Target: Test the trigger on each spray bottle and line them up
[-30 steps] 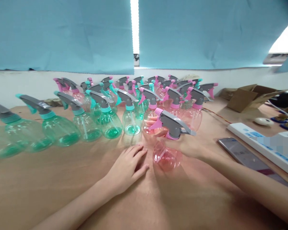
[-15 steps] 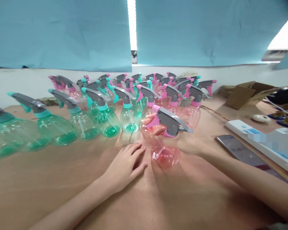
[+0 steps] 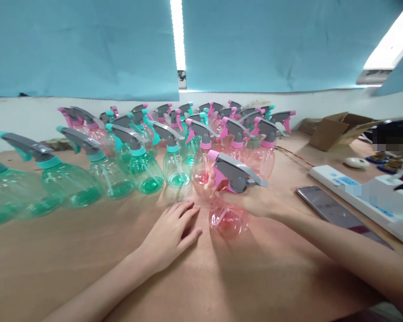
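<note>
A pink spray bottle [image 3: 229,219] with a grey and pink trigger head [image 3: 237,172] stands on the table in front of me. My right hand [image 3: 260,203] is closed around its neck from behind, fingers curled at the pink trigger; the bottle hides part of this hand. Just left of the bottle, my left hand [image 3: 169,228] lies palm down on the tabletop, fingers stretched out and holding nothing. Beyond the hands are a green spray bottle [image 3: 177,172] and another pink spray bottle [image 3: 201,167], both upright.
Several more green and pink spray bottles crowd the back and left, including a large green one [image 3: 72,188]. To the right lie a phone [image 3: 336,214], a white power strip [image 3: 356,197], a white mouse-like object [image 3: 356,163] and an open cardboard box [image 3: 332,132].
My right fingers, earlier reaching out past the trigger, have curled in around it. The whole view has swung slightly right. My left hand rests as before.
</note>
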Available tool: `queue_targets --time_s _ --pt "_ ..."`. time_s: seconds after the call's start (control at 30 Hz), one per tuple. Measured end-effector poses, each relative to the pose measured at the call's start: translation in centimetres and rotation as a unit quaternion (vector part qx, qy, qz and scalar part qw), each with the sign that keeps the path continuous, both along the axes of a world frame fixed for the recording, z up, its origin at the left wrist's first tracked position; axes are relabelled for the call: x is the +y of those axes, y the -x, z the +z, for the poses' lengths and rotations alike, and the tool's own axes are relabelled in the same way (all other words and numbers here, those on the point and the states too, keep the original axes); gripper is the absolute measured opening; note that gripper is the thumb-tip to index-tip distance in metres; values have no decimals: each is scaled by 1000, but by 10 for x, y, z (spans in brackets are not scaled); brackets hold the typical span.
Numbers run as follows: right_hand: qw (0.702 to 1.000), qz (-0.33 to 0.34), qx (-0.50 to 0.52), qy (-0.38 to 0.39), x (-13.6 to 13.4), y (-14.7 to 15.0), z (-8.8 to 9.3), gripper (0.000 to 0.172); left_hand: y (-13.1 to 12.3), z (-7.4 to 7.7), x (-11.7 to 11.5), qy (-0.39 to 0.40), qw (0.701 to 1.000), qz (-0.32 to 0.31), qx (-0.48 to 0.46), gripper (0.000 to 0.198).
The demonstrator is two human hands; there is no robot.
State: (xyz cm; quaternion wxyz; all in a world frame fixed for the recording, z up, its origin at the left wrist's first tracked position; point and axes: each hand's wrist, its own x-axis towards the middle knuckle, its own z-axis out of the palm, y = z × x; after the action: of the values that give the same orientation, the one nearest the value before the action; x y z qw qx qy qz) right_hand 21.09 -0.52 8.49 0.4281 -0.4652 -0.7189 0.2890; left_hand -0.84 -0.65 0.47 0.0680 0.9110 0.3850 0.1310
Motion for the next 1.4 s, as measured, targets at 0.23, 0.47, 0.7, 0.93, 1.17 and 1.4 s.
queue_targets --time_s 0.23,0.47,0.7,0.93,1.17,1.4 --pt "996 90 13 -7 6 -2 -8 10 0 0 0 -3 1000 0 1 42" --pt "992 122 40 -13 7 0 -9 29 -1 1 -1 -9 1000 -1 -3 41" --pt "993 107 52 -1 5 3 -7 35 -1 2 -1 -6 1000 -2 -6 42" --pt "990 123 73 -11 4 4 -7 29 -1 2 -1 1 1000 2 -6 44" --pt "989 134 62 -24 6 0 -9 37 -1 2 -1 3 1000 0 5 43" --pt "990 119 65 -31 6 1 -10 27 -1 2 -2 5 1000 2 13 44"
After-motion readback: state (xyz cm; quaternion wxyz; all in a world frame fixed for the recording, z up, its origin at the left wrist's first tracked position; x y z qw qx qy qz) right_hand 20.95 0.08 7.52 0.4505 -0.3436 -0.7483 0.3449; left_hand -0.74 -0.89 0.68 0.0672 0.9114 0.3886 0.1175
